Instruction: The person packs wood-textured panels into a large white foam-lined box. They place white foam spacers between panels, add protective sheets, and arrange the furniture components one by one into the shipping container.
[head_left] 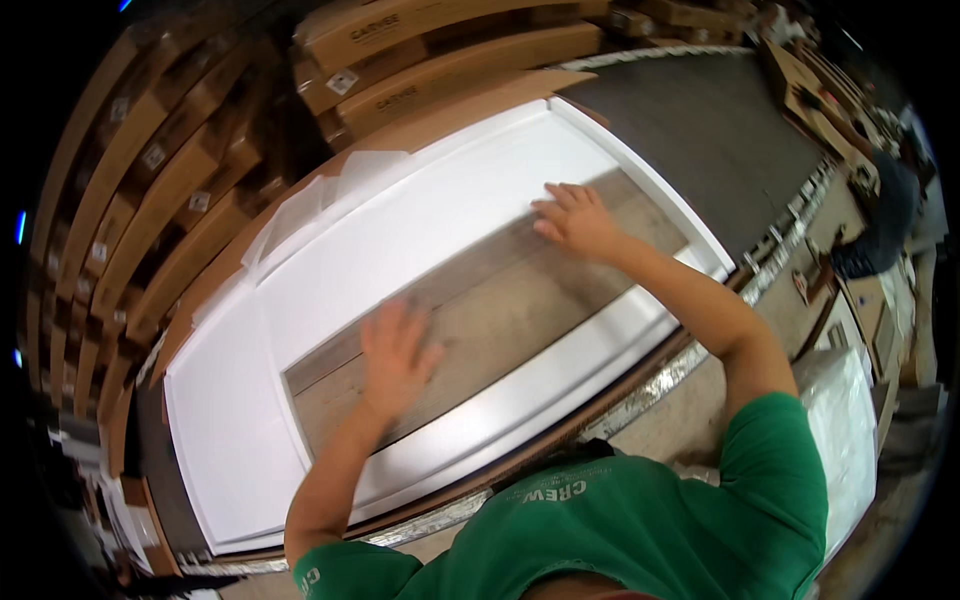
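Note:
A wood-grain board in grey-brown lies in a long recess between white panels, with a raised white rim around them. My left hand is over the board's left part, fingers spread and blurred by motion; nothing shows in it. Toward the board's far right end, my right hand is stretched out flat at the border of the board and the white panel. Its fingers are apart and hold nothing. Whether either palm touches the surface I cannot tell.
Cardboard under the white panels extends beyond their far edge, near a translucent plastic sheet. Stacks of long cartons stand behind and at the left. A dark work surface stretches to the far right. Another person works at the right.

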